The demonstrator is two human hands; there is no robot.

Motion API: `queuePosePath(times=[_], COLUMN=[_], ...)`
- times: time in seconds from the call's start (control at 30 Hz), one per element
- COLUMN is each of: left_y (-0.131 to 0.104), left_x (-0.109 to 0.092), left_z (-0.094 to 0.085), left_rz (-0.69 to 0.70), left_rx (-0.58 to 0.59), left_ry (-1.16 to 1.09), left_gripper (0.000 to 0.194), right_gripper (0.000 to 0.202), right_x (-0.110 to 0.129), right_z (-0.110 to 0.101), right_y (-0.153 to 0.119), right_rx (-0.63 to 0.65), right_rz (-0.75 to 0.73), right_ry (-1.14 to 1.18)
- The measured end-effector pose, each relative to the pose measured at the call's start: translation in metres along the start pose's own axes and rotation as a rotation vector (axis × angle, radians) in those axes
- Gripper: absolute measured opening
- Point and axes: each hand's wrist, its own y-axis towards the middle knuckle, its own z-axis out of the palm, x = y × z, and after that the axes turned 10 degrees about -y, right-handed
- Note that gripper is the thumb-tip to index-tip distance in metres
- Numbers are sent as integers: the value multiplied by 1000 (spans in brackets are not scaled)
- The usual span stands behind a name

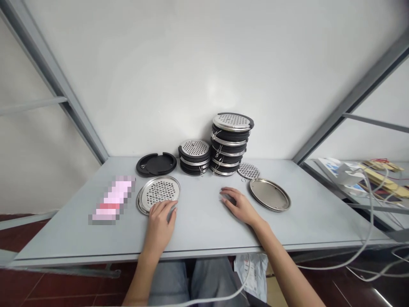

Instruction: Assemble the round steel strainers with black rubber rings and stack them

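Observation:
My left hand (pixel 162 219) rests with its fingers stretched over the near edge of a round perforated metal disc (pixel 161 192), which looks like a grater plate lying on another round metal piece. It grips nothing that I can see. Flat on the table, my right hand (pixel 238 205) has its thumb and fingers apart and holds nothing. To its right lies a shallow round metal lid (pixel 270 195). Behind it, a loose perforated disc (pixel 249 171) lies beside a tall stack of black and metal round pieces (pixel 229 144) with wire clips.
A shorter stack (pixel 194 157) stands at the back middle, with black round holders (pixel 156 164) to its left. A blurred pink item (pixel 112 200) lies at the left of the grey table (pixel 204 230). A white cable (pixel 367 226) hangs by the right side, near a shelf with flat parts.

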Motion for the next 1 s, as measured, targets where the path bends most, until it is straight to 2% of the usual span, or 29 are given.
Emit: queuePosePath(times=[0.4,0.43,0.5,0.57,0.63,0.7,0.8,0.9,1.0], left_y=[1,1,1,2,3,4,5,5,5], left_x=[-4,-3,-3,-4,-5,-6,-5,-5,-5], left_z=[-2,-2,-2,-2,-2,-3,-3,-2,-2], left_rz=[-35,-32,-22,-11,-1,7,13,16,15], left_rx=[1,-1,-11,-24,-34,-34,-30,-41,-50], left_ry=[5,4,5,8,7,4,8,14,2], left_gripper=[22,22,21,20,19,19,18,18,17], right_gripper=[33,31,26,24,26,31,34,27,30], right_x=[2,2,-2,-12,-27,-40,-49,-46,-42], right_z=[-1,-3,-9,-17,-22,-25,-25,-27,-34], right_y=[-2,-2,-3,-5,-10,-17,-29,-36,-38], right_rx=[-29,-74,-254,-487,-602,-598,-485,-388,-405], right_rz=[-48,-56,-34,56,170,253,361,429,438], right_ry=[9,-2,-53,-138,-251,-378,-509,-521,-479])
